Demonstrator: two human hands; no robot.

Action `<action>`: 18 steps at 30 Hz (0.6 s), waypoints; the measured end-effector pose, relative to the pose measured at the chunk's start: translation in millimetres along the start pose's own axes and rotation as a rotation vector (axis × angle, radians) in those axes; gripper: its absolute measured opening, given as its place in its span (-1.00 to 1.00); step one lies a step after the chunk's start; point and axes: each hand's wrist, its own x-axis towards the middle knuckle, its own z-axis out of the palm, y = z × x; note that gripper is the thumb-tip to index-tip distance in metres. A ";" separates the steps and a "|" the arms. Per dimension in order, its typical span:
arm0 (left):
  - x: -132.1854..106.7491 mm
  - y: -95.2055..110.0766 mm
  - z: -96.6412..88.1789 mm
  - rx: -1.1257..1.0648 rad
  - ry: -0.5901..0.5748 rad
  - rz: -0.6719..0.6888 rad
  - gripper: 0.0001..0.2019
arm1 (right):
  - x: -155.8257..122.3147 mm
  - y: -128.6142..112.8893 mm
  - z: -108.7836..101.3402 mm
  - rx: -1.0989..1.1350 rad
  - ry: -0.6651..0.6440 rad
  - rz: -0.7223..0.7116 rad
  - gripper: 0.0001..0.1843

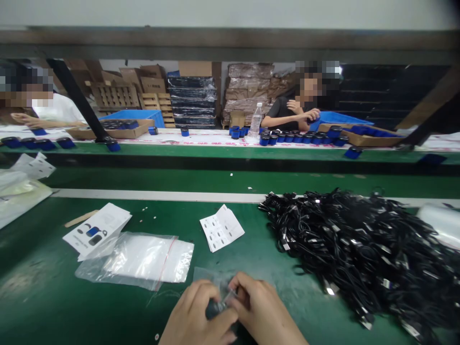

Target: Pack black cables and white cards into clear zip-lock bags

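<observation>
Near the front edge of the green bench, a small clear plastic bag (pixel 205 274) is pinched between my hands. Fingers of my left hand (pixel 197 314) curl around its left side. On the other side my right hand (pixel 259 306) grips the bag with thumb and fingertips together. Something dark shows inside or under the plastic, partly covered by my fingers; its kind is unclear. Just beyond lies a folded instruction leaflet (pixel 222 229). A flat zip bag (pixel 143 261) with white contents rests to the left, beside printed leaflets (pixel 97 230).
A large heap of black USB cables (pixel 345 244) covers the right side. A clear plastic roll (pixel 440 225) lies behind it. Blue-and-black round items (pixel 287 138) and a water bottle (pixel 256 120) line the far shelf, where two people sit working. A wooden stick (pixel 81 218) lies left.
</observation>
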 end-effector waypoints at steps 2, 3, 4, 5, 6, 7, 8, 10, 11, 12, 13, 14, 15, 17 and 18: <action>-1.4 -6.3 2.3 0.028 0.029 0.056 -0.69 | 0.1 -0.2 -0.6 -0.003 -0.013 -0.006 -0.86; -1.8 -8.9 4.8 0.042 0.048 0.077 -0.59 | 0.2 -0.4 -0.6 0.014 -0.024 -0.012 -0.86; -1.9 -10.6 8.0 0.043 0.057 0.091 -0.47 | 0.1 -0.8 -0.3 0.055 -0.046 -0.017 -0.87; -2.0 -11.2 11.8 0.020 0.048 0.080 -0.36 | -0.3 -1.1 -0.1 0.116 -0.077 -0.017 -0.86; -2.0 -10.8 15.9 -0.026 0.030 0.032 -0.33 | -1.0 -1.4 -0.2 0.186 -0.096 -0.017 -0.82; -2.1 -9.5 20.1 -0.088 0.009 -0.047 -0.35 | -2.2 -1.7 -0.7 0.249 -0.083 -0.025 -0.78; -2.3 -7.4 23.9 -0.158 -0.013 -0.155 -0.38 | -3.9 -2.0 -1.7 0.285 -0.034 -0.050 -0.75; -3.6 -2.5 29.5 -0.267 -0.033 -0.365 -0.41 | -8.0 -2.9 -4.6 0.242 0.116 -0.167 -0.79; -4.4 -0.2 31.1 -0.295 -0.023 -0.426 -0.41 | -10.0 -3.5 -5.8 0.171 0.171 -0.259 -0.83; -5.4 1.6 31.8 -0.313 -0.009 -0.447 -0.41 | -11.8 -4.2 -6.6 0.085 0.196 -0.349 -0.85; -6.4 2.7 32.0 -0.334 -0.005 -0.445 -0.40 | -13.2 -5.1 -6.5 0.003 0.190 -0.428 -0.85; -7.5 3.3 31.6 -0.354 -0.011 -0.439 -0.39 | -14.0 -6.0 -5.7 -0.059 0.172 -0.496 -0.86; -8.6 3.3 31.1 -0.371 -0.024 -0.438 -0.38 | -14.3 -7.0 -4.4 -0.084 0.150 -0.549 -0.90; -10.7 1.8 29.8 -0.396 -0.049 -0.454 -0.36 | -13.8 -8.7 -1.3 0.001 0.091 -0.577 -0.86; -11.6 0.6 29.4 -0.401 -0.053 -0.462 -0.35 | -13.3 -9.3 -0.2 0.085 0.056 -0.552 -0.81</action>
